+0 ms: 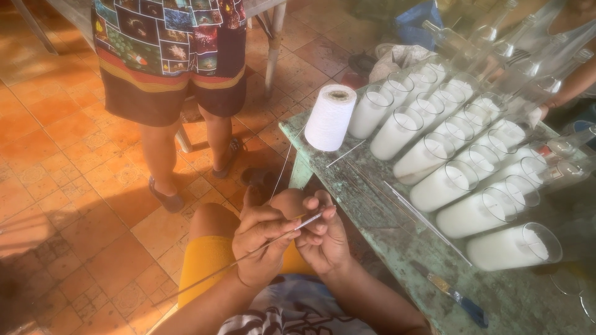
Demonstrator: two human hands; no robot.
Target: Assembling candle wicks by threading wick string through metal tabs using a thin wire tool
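We are seeing a thin metal rod point(248, 255) lying aslant across the lap, its upper end pinched between both hands above the knees and its lower end running down-left past the yellow shorts point(208, 263). The left hand point(264, 245) is closing its thumb and fingers narrowly around the rod's middle; the right hand point(323, 232) is nipping the tip between thumb and forefinger, where a white thread point(282, 167) is meeting it. We are tracing that thread up to a white cone of thread point(330, 116) standing upright on the near corner of a worn green table point(397, 248). Just beside the cone, rows of clear glasses filled with white wax point(453, 161) are crowding the tabletop, tilted and touching one another, each with a wick line showing. More thin rods point(410, 214) are lying flat on the table between us and the glasses, and a blue-handled tool point(462, 301) is resting near the front edge. Empty clear bottles point(528, 56) are leaning at the far right, where another person's arm point(571, 87) is reaching in. Across the orange tiled floor point(74, 174), a second person is standing in patterned shorts point(167, 56), well apart from the hands, with a white cloth bundle point(397, 59) beyond the table. Nothing is blocking the hands.
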